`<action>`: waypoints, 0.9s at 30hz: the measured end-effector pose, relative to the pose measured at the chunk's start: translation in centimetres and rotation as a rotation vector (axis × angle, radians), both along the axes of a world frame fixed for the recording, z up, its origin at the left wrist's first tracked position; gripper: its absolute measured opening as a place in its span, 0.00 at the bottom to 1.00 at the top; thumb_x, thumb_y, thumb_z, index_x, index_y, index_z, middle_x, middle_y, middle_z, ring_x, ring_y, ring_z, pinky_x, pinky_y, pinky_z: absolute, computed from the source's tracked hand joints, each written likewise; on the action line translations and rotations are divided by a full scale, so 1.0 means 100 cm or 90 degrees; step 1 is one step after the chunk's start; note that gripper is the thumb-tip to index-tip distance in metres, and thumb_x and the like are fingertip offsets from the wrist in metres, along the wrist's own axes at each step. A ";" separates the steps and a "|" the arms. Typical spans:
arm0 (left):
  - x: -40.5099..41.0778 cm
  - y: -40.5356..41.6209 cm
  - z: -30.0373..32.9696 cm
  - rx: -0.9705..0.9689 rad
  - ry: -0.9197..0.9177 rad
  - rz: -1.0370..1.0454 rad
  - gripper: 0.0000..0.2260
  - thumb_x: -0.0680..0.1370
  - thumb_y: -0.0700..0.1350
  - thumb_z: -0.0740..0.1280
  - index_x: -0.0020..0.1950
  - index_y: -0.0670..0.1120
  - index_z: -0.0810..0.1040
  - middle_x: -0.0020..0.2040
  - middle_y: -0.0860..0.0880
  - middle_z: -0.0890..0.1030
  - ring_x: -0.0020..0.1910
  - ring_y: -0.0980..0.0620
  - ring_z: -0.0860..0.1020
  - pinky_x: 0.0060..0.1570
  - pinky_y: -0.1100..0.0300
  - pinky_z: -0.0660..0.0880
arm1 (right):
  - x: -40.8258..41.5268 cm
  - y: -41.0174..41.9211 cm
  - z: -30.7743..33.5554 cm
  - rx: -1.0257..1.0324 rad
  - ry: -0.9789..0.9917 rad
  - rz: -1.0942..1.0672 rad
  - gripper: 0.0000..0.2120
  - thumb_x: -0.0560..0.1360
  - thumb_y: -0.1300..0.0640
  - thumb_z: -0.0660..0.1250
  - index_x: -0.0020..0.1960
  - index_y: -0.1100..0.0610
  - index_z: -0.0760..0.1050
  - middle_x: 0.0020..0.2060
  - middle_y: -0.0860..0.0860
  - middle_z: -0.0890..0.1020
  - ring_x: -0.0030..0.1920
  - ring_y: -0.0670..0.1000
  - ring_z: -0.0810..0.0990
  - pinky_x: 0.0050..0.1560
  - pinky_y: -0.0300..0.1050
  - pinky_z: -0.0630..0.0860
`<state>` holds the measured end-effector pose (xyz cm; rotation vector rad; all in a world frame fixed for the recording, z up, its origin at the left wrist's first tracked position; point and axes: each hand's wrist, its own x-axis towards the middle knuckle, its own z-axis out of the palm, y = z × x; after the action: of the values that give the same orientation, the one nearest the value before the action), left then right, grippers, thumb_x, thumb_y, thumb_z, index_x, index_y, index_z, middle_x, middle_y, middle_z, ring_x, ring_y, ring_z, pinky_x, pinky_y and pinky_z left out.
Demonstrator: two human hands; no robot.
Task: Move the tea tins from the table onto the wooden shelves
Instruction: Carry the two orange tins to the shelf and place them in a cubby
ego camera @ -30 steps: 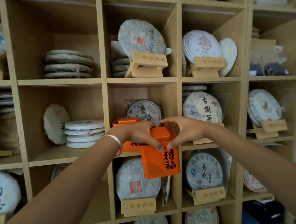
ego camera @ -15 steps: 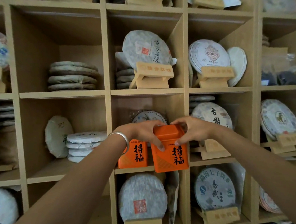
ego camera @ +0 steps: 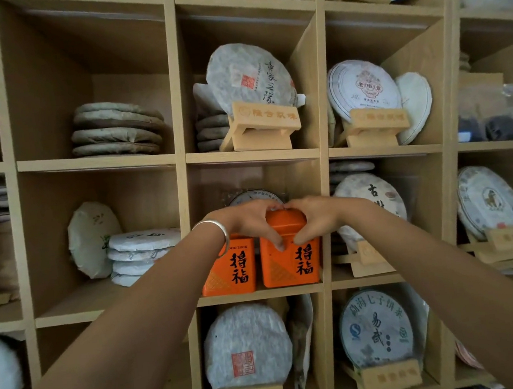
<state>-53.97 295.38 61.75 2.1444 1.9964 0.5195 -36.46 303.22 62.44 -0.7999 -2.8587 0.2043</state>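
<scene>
Two orange tins: left tin [ego camera: 229, 267] and right tin [ego camera: 289, 254], side by side in one cubby. Two hands, left hand [ego camera: 248, 223] and right hand [ego camera: 315, 220], both on the right tin. One silver bracelet [ego camera: 216, 234] left of it. Four flat dark cakes stacked [ego camera: 116, 129] up and left.

Soft, even daylight; shadow under cubby tops; wide-angle bowing toward 3 and 9 o'clock edges; corners blurred; centre sharp.

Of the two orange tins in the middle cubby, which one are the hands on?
The right-hand orange tin: the left hand and right hand both grip its top. The left-hand orange tin stands beside it, ungripped.
</scene>
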 end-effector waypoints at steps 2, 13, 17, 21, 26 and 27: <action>-0.004 0.005 -0.004 0.005 -0.021 0.008 0.38 0.63 0.55 0.79 0.69 0.57 0.65 0.59 0.54 0.75 0.54 0.54 0.76 0.49 0.59 0.75 | -0.004 0.001 0.001 0.020 -0.026 -0.010 0.35 0.68 0.47 0.74 0.71 0.51 0.65 0.57 0.48 0.79 0.54 0.50 0.79 0.55 0.47 0.79; -0.018 0.027 -0.012 -0.011 -0.016 0.018 0.38 0.64 0.54 0.78 0.70 0.55 0.66 0.61 0.52 0.75 0.56 0.52 0.76 0.54 0.56 0.75 | -0.020 0.009 -0.007 0.018 -0.052 -0.019 0.26 0.71 0.48 0.72 0.66 0.52 0.68 0.51 0.48 0.80 0.47 0.46 0.80 0.44 0.39 0.77; -0.018 0.034 -0.014 -0.024 0.017 0.028 0.42 0.63 0.56 0.78 0.73 0.54 0.64 0.60 0.53 0.74 0.57 0.52 0.74 0.57 0.55 0.73 | -0.028 0.009 -0.010 0.030 -0.102 -0.048 0.23 0.71 0.49 0.71 0.63 0.54 0.71 0.52 0.51 0.81 0.49 0.49 0.81 0.48 0.43 0.79; -0.018 0.041 -0.017 -0.031 0.045 0.036 0.43 0.62 0.58 0.77 0.74 0.53 0.63 0.63 0.52 0.73 0.60 0.51 0.74 0.63 0.52 0.72 | -0.033 0.007 -0.018 0.066 -0.145 -0.077 0.26 0.71 0.46 0.70 0.64 0.55 0.70 0.54 0.53 0.81 0.51 0.52 0.80 0.54 0.48 0.79; -0.017 0.043 -0.018 -0.038 0.085 0.063 0.44 0.60 0.62 0.76 0.73 0.54 0.65 0.63 0.52 0.74 0.60 0.51 0.73 0.64 0.50 0.71 | -0.037 0.008 -0.028 0.072 -0.142 -0.082 0.26 0.71 0.49 0.70 0.65 0.58 0.70 0.54 0.54 0.81 0.51 0.52 0.80 0.50 0.44 0.79; -0.017 0.043 -0.018 -0.040 0.092 0.067 0.44 0.60 0.62 0.75 0.73 0.54 0.65 0.64 0.52 0.74 0.60 0.50 0.73 0.64 0.49 0.71 | -0.037 0.009 -0.029 0.070 -0.139 -0.081 0.26 0.71 0.49 0.70 0.65 0.58 0.70 0.54 0.53 0.80 0.50 0.51 0.80 0.47 0.42 0.79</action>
<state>-55.64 299.69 59.98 2.1021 2.1802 0.3195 -40.17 304.11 59.58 -1.0365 -2.9717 -0.0603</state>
